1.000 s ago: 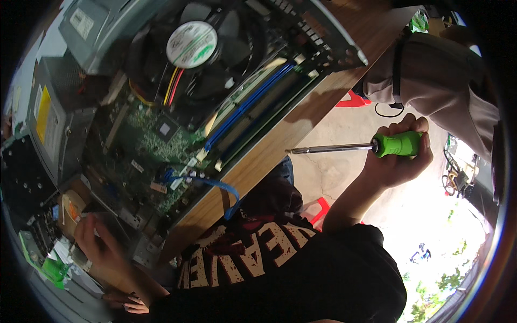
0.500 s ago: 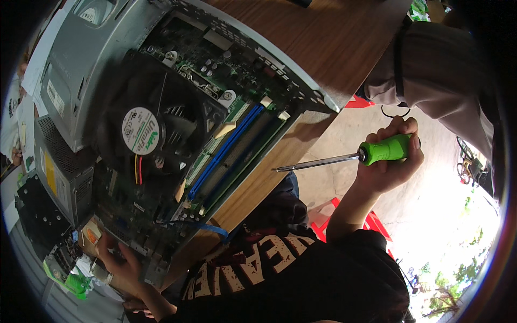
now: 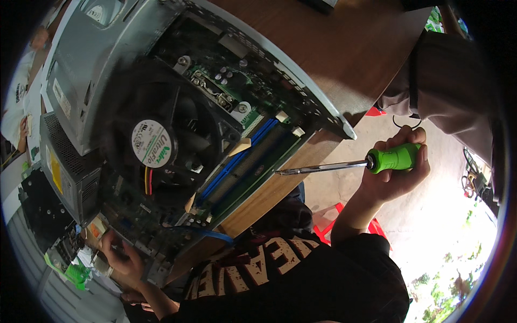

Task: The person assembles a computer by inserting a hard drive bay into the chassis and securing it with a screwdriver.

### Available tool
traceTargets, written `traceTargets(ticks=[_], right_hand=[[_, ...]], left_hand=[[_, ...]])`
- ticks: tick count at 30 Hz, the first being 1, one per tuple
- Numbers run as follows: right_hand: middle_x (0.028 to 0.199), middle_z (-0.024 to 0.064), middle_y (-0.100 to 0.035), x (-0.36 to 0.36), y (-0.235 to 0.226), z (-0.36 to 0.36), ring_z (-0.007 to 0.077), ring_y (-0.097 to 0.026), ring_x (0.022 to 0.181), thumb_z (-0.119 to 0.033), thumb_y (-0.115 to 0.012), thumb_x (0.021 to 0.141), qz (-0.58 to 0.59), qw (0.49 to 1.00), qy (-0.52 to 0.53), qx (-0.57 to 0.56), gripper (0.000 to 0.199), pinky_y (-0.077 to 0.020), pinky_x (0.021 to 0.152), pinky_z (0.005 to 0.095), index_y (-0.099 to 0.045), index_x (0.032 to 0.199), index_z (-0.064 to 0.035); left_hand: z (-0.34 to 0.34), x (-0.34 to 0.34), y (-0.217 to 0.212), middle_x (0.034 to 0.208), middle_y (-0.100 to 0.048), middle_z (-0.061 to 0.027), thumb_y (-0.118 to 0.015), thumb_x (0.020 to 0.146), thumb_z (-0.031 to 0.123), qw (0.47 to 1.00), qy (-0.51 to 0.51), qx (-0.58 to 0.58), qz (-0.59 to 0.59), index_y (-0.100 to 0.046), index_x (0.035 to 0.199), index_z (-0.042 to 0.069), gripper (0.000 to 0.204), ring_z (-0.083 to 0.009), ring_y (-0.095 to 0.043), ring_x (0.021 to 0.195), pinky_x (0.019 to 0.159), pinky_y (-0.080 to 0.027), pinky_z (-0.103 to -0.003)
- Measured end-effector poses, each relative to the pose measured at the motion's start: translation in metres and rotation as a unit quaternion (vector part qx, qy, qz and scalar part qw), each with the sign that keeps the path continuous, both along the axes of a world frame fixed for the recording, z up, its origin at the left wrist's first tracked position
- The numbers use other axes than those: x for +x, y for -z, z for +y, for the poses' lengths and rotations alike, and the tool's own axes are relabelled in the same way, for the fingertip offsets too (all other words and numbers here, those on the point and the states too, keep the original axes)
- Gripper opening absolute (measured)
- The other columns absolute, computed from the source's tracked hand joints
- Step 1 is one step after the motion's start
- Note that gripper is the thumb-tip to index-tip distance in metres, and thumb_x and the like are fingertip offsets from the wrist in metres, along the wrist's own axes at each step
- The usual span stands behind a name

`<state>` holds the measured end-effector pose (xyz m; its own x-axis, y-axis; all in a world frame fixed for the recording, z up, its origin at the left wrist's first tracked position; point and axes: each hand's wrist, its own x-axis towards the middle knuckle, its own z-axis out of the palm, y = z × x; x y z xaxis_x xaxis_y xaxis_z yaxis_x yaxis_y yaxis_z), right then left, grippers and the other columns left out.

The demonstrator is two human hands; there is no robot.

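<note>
My right hand (image 3: 383,185) is wrapped around the green handle of a screwdriver (image 3: 397,157). The metal shaft points left, and its tip appears just beside the near edge of an opened computer case (image 3: 340,125). Inside the case, a black cooling fan (image 3: 151,143) with a round white label sits over a green motherboard (image 3: 232,81). Blue and dark memory slots (image 3: 237,160) run beside the fan. Down at the lower left, my left hand (image 3: 125,261) is near the case's lower corner, fingers apart with nothing seen in them. Whether it touches the case is unclear.
A metal power supply (image 3: 70,167) sits at the case's left. A blue cable (image 3: 207,232) crosses its near edge. The wooden table (image 3: 371,48) carries the case. Another person's trousered leg (image 3: 452,81) is at right, a red stool (image 3: 334,226) below. Someone in white (image 3: 19,102) is far left.
The case and both hands appear shifted slightly right and down in the view. The screwdriver stays in my right hand, its tip still beside the case's edge.
</note>
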<state>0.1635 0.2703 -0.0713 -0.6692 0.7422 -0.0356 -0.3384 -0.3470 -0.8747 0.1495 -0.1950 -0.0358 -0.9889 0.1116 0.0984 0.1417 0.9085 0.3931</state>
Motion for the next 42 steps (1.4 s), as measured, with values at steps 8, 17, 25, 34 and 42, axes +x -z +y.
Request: traceTargets(ticks=[8, 17, 25, 34, 42], right_hand=[[0.077, 0.0147, -0.047, 0.0, 0.0, -0.014, 0.0151, -0.05, 0.047, -0.031, -0.039, 0.088, 0.034, 0.996, 0.018, 0.083, 0.03, -0.0383, 0.03, 0.0185, -0.038, 0.094, -0.0017], [0.078, 0.0159, -0.049, 0.004, 0.008, -0.026, 0.0151, -0.055, 0.055, -0.04, -0.046, 0.088, 0.028, 0.964, 0.085, 0.249, 0.039, -0.0457, 0.035, 0.0192, -0.036, 0.099, -0.0034], [0.086, 0.0145, -0.046, 0.004, 0.006, -0.029, 0.0162, -0.061, 0.069, -0.034, -0.05, 0.088, 0.111, 0.984, 0.029, 0.139, 0.035, -0.0544, 0.044, 0.0214, -0.036, 0.1, -0.0039], [0.089, 0.0193, -0.045, 0.026, 0.003, -0.035, 0.0234, -0.058, 0.063, -0.032, -0.043, 0.091, 0.204, 0.971, -0.039, 0.115, 0.035, -0.0515, 0.042, 0.024, -0.037, 0.101, 0.0012], [0.089, 0.0191, -0.044, 0.043, -0.012, -0.074, 0.0226, -0.052, 0.044, -0.031, -0.045, 0.091, 0.271, 0.949, -0.157, -0.024, 0.034, -0.047, 0.036, 0.0254, -0.037, 0.097, 0.0017]], left_hand=[[0.001, -0.001, -0.001, 0.1, -0.051, -0.01, -0.047, 0.082, -0.001, 1.0, 0.023, -0.011, 0.0, -0.047, 0.115, -0.002, 0.033, -0.0169, -0.046, 0.085, 0.08, -0.037, -0.028], [0.006, -0.001, -0.004, 0.099, -0.052, -0.0131, -0.046, 0.075, -0.007, 1.0, 0.009, 0.011, -0.013, -0.049, 0.108, 0.0, 0.034, -0.0216, -0.049, 0.086, 0.081, -0.038, -0.03], [0.011, -0.003, -0.007, 0.095, -0.052, -0.0142, -0.046, 0.076, -0.007, 1.0, 0.011, -0.006, 0.001, -0.05, 0.106, -0.001, 0.031, -0.0244, -0.049, 0.085, 0.081, -0.038, -0.031], [-0.01, -0.009, -0.007, 0.097, -0.055, -0.0101, -0.049, 0.089, 0.005, 0.998, -0.007, 0.014, 0.062, -0.052, 0.104, -0.004, 0.018, -0.0174, -0.053, 0.087, 0.081, -0.041, -0.028], [0.042, -0.016, -0.066, 0.096, -0.053, -0.0107, -0.055, 0.081, 0.009, 0.953, 0.054, 0.296, -0.01, -0.051, 0.108, -0.005, 0.031, -0.0163, -0.051, 0.085, 0.076, -0.042, -0.028]])
